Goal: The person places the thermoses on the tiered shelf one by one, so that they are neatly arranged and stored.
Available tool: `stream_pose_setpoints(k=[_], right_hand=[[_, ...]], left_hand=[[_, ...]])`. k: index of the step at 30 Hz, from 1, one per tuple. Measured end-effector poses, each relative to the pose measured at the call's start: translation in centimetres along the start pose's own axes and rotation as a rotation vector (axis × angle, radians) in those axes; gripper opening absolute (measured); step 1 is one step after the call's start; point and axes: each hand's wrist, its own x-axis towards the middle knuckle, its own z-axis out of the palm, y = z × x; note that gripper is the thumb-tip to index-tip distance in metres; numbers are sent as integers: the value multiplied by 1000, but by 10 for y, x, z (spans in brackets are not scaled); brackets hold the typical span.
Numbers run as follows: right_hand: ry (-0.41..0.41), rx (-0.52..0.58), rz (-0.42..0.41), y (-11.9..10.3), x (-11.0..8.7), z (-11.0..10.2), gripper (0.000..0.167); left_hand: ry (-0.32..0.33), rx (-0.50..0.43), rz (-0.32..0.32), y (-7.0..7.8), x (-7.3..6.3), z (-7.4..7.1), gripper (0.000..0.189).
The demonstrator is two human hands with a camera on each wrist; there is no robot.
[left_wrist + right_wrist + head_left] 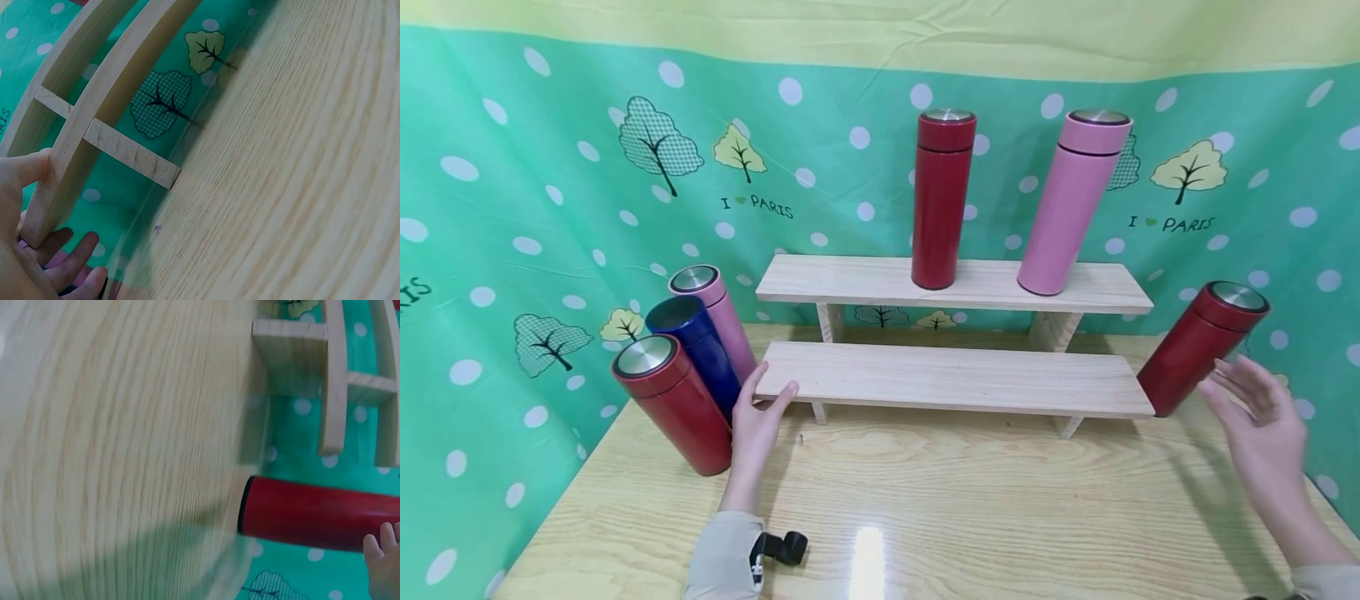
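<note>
At the left end of the lower board of a two-tier wooden shelf (955, 379), my left hand (758, 421) holds the board's corner. In the left wrist view the thumb lies on one face of the board (59, 169), with the other fingers on the opposite side. My right hand (1262, 417) is beside a red thermos (1195, 350) at the shelf's right, its fingers loosely bent and not wrapped around it. In the right wrist view those fingers overlap the thermos (312, 509); whether they touch it I cannot tell.
Upright on the upper board are a red thermos (942, 208) and a pink thermos (1071, 208). Left of the shelf stand a pink thermos (727, 321), a blue thermos (700, 350) and another red thermos (681, 417). A green patterned cloth (835, 167) hangs behind the wooden table (970, 500).
</note>
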Motion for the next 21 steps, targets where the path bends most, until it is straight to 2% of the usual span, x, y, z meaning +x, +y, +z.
stream_pose_setpoints(k=[7, 11, 17, 21], right_hand=[[60, -322, 46, 6, 14, -12, 60], [73, -433, 73, 11, 20, -17, 63], [33, -474, 155, 19, 29, -18, 73], [-28, -314, 169, 23, 38, -21, 75]], left_hand=[[2, 8, 0, 0, 0, 0, 73], [2, 6, 0, 0, 0, 0, 73], [-4, -8, -4, 0, 0, 0, 73], [-8, -10, -5, 0, 0, 0, 74]])
